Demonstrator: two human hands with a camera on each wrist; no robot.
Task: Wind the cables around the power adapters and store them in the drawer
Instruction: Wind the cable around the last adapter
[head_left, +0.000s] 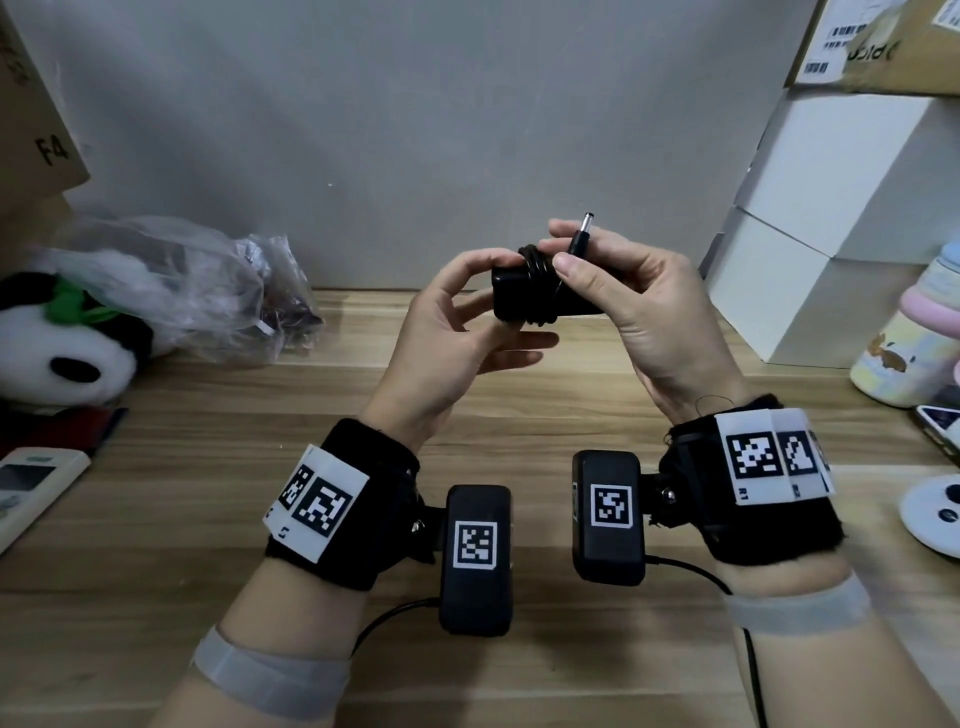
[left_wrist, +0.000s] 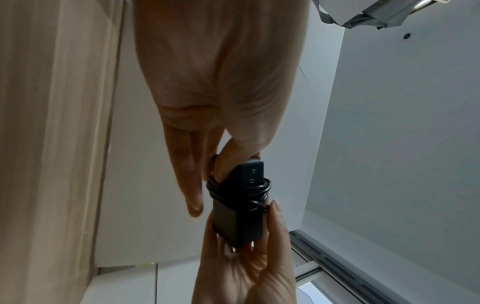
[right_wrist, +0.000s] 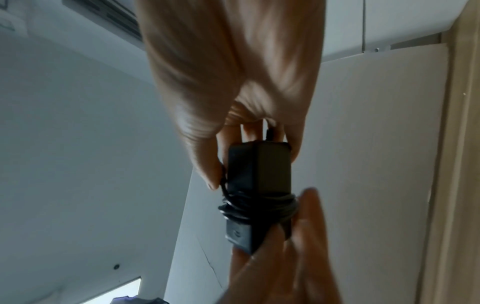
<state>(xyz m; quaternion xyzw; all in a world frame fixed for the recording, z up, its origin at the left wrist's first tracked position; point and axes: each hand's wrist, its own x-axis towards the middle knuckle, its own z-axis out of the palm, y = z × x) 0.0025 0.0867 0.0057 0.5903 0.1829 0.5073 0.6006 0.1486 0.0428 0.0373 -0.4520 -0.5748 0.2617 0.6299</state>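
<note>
I hold a black power adapter (head_left: 511, 299) in the air above the wooden table (head_left: 467, 426). Its black cable (head_left: 537, 270) is wound in several turns round its middle. My left hand (head_left: 467, 312) grips the adapter's left end between thumb and fingers. My right hand (head_left: 582, 270) holds the right end and pinches the cable's tail, with the barrel plug (head_left: 581, 236) sticking up past the thumb. The left wrist view shows the adapter (left_wrist: 233, 218) and coil (left_wrist: 241, 189) between both hands. The right wrist view shows the adapter (right_wrist: 262, 168) too. No drawer is in view.
A panda plush (head_left: 72, 353), a crumpled plastic bag (head_left: 208, 291) and a remote control (head_left: 31, 483) lie at the left. White boxes (head_left: 831, 208), a pastel bottle (head_left: 914, 338) and a round white object (head_left: 935, 509) stand at the right. A grey wall is behind.
</note>
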